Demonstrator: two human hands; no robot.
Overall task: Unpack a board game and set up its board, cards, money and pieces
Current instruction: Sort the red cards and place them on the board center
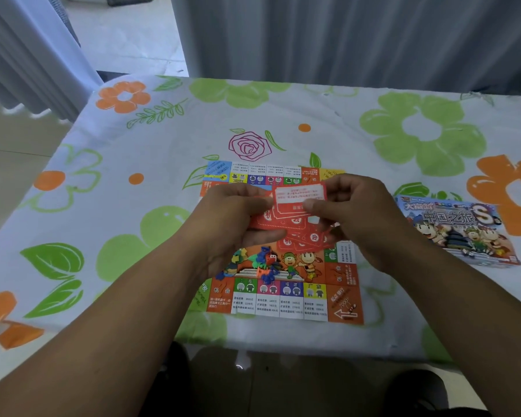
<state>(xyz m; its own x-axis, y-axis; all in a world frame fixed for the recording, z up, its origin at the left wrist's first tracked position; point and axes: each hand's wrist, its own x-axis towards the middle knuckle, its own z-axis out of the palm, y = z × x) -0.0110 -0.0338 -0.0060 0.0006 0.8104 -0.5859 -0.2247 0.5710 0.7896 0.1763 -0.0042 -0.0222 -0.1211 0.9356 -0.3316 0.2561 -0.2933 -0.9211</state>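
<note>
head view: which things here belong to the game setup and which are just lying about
Job: board; cards gripped by left hand and right hand; loose cards on the board; pieces; packet.
Lying about: tablecloth; curtain.
</note>
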